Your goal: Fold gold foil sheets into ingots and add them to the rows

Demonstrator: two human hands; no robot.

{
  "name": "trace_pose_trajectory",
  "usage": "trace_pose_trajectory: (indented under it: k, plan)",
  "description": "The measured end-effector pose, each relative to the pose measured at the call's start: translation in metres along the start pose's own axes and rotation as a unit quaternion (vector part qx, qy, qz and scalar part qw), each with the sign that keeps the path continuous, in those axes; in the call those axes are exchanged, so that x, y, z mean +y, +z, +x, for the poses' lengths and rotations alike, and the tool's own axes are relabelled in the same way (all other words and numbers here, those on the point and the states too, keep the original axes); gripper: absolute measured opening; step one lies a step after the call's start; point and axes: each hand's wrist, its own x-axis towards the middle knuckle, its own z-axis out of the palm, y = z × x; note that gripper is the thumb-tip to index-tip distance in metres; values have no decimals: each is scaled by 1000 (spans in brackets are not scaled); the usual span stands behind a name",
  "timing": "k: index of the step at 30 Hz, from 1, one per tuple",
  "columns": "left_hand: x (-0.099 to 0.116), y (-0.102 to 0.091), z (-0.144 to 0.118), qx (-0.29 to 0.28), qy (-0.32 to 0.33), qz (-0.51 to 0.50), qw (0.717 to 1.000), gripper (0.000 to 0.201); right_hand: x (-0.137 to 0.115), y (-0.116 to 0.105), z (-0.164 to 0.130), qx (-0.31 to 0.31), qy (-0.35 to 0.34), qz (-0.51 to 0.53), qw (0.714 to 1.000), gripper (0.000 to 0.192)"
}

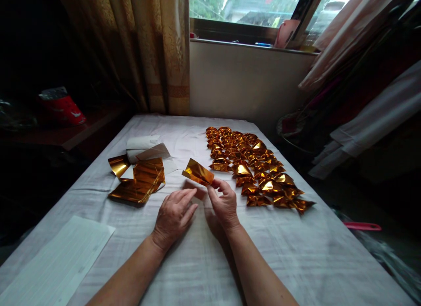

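Pinched by one corner between thumb and fingers, a shiny gold foil sheet (197, 171) is held up in my right hand (224, 204). My left hand (176, 214) is just below and left of the sheet, fingers stretched and slightly apart, with nothing in it. To its left lies a loose pile of gold foil sheets (144, 179), some edges curled. Rows of folded gold foil pieces (241, 170) with pinched ends cover the right side of the table.
Behind the foil pile is a white paper roll (142, 142). A lined paper sheet (62, 262) lies front left on the white cloth (197, 262). Curtain (158, 51) and window stand behind; clothes (378, 113) hang at the right. A red container (64, 108) sits on a side surface.
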Motion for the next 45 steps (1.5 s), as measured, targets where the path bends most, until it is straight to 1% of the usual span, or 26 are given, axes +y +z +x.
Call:
trace_pose_trajectory:
  k: [3,7,11,14,16,19,21,24,26,28,30,32,33,34,36,39,42,45]
  plan:
    - [-4,6,-3,-6,-30,-30,999,44,-13,2,-4,-24,-59,-9,998,13]
    - [-7,9,-4,-6,-52,-63,997,46,-20,4,-7,-61,-97,-10,993,16]
    - [-5,8,-3,4,-76,-81,994,46,-16,4,-9,-87,-131,-19,987,23]
    - [-2,6,-3,16,-94,-91,991,48,-12,5,-10,-116,-156,-51,980,28]
    - [0,4,-2,11,-106,-99,989,47,-10,6,-11,-139,-175,-70,972,32]
    - [0,2,1,7,-124,-104,987,41,-7,7,-12,-162,-191,-76,965,42]
    - [-1,0,2,30,-129,-99,986,36,-7,8,-13,-168,-188,-70,965,47]
    - [-4,-4,4,60,-121,-77,988,32,-9,8,-13,-168,-192,-50,966,48]
    - [-9,-9,3,65,-113,-55,990,31,-10,8,-12,-168,-193,-43,966,43]
    - [-16,-14,2,65,-102,-22,992,31,-9,6,-11,-161,-172,-40,971,35]
    - [-24,-19,0,62,-91,31,993,30,-7,5,-10,-140,-127,-33,982,31]
    - [-30,-23,0,55,-79,83,992,29,-3,3,-8,-104,-93,-35,990,44]
    - [-32,-24,-1,50,-72,104,991,28,-2,2,-8,-87,-93,-46,991,53]
    - [-33,-24,-1,45,-66,119,990,29,-1,1,-7,-73,-104,-63,990,60]
    - [-33,-24,-1,40,-54,137,988,33,0,-1,-7,-62,-138,-103,983,64]
    - [-31,-22,-2,41,-46,127,990,41,-1,-5,-8,-99,-168,-147,970,55]
    - [-33,-20,-4,30,-47,88,995,46,-1,-7,-9,-139,-186,-152,961,37]
    - [-35,-17,-5,20,-43,48,998,52,0,-8,-8,-142,-207,-154,956,26]
